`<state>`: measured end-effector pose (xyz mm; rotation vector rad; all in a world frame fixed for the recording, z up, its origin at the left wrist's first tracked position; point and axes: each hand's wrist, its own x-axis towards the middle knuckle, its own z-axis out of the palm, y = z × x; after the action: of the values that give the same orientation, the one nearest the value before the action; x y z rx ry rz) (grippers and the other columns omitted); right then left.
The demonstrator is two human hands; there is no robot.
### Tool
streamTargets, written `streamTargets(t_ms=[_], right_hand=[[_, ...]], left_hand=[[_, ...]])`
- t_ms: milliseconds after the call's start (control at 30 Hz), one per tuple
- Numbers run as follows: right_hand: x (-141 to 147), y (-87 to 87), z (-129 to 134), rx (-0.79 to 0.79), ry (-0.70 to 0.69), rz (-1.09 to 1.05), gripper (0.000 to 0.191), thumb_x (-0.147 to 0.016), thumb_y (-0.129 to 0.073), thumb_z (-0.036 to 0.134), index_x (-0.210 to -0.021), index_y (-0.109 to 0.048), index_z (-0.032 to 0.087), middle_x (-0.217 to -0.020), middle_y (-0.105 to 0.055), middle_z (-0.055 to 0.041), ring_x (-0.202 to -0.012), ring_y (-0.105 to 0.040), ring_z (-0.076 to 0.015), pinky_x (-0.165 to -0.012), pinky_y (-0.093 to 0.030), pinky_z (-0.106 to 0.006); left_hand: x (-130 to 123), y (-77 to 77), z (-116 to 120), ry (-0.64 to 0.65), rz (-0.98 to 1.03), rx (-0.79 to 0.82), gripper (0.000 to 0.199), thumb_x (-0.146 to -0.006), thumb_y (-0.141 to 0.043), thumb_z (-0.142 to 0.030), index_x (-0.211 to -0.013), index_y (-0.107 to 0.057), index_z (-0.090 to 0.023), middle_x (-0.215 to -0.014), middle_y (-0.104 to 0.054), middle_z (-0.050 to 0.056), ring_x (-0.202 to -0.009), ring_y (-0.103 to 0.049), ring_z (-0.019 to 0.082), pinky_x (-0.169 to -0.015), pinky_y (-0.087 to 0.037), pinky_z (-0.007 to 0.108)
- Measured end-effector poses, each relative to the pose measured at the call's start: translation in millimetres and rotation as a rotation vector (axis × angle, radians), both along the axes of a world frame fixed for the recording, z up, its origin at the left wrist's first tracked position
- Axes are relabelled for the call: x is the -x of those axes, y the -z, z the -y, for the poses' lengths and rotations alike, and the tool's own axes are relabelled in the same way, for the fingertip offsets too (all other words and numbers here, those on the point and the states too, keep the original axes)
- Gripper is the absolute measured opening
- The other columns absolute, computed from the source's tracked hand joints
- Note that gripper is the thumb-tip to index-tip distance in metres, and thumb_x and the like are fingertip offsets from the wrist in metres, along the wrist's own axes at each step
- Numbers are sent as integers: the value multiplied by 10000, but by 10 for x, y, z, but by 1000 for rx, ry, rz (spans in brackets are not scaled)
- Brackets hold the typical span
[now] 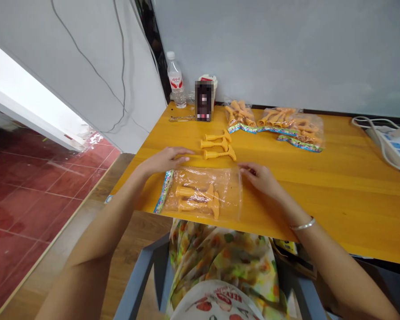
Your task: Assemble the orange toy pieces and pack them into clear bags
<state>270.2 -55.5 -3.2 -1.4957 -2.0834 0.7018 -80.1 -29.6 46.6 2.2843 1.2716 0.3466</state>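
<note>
A clear plastic bag [231,195] with a colourful strip along its left end lies flat near the table's front edge. Inside it are two orange hammer-shaped pieces [200,204]. Three more orange pieces [219,144] lie loose just beyond the bag. My left hand [168,159] is over the bag's upper left corner, fingers apart and holding nothing, pointing toward the loose pieces. At the bag's upper right corner is my right hand [260,177], its fingers spread, with nothing visible in it.
Filled bags of orange pieces [276,120] lie at the back. A water bottle [176,82], a cup [214,84], a dark upright item [204,101] and glasses [182,118] stand or lie at back left. A power strip [398,144] with a white cable is at far right.
</note>
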Motion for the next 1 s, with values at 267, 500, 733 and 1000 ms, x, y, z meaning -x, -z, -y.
streamTargets(t_ms=[267,500,733,1000], right_hand=[[266,-11,-501,-116,-4,411,453,-944,-538,407,-1377,-566,279,-1121,-631,-116,-839,-647,-207,-787,-509,-322],[409,-65,-448,-131,26,585,314,-933,-492,335,-1214,-610,255,-966,-695,-89,-767,-623,-212,-691,-467,-296],[391,-303,-331,-147,20,385,277,-896,-494,297,-1139,-606,225,-721,-642,-23,-649,-567,-187,-639,-397,-279],[246,-566,-68,-221,-107,198,336,-916,-493,382,-1186,-563,194,-905,-653,-58,-686,-576,-172,-662,-419,-283]], left_hand=[[240,190,24,-41,-70,161,531,-946,-405,-571,-1144,-713,-186,-1069,-759,43,-922,-681,202,-850,-513,278],[19,69,-11,-49,69,-97,435,-955,-454,-472,-1247,-638,-207,-1215,-667,92,-1038,-645,204,-949,-510,347],[-712,-84,-29,73,-63,-568,424,-972,-518,-383,-1342,-545,-179,-1400,-518,159,-1301,-469,295,-1080,-399,469],[-921,-102,-41,89,-167,-513,298,-977,-515,-352,-1188,-659,-198,-1065,-720,93,-960,-672,213,-794,-488,303]])
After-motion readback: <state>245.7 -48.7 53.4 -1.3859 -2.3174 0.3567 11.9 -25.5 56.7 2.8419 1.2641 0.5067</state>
